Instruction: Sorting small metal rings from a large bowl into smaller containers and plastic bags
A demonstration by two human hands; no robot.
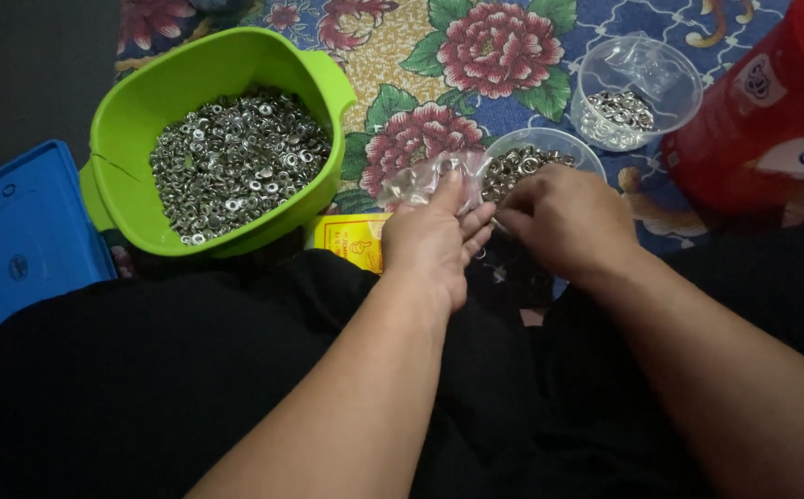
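Note:
My left hand (434, 242) holds a small clear plastic bag (418, 181) by its edge, just above my lap. My right hand (564, 220) is curled beside it, fingertips meeting the left hand's fingers near the bag's mouth; whatever it pinches is hidden. Directly behind both hands stands a clear plastic cup (539, 159) filled with small silver metal rings. A large green plastic tub (208, 139) heaped with the same silver rings sits to the left.
A second clear cup (638, 92) with a few rings stands at the back right, next to a red bucket (772, 120). A blue lid (18, 231) lies at the left, a yellow packet (354, 238) under the tub. Flowered cloth (476, 55) covers the floor.

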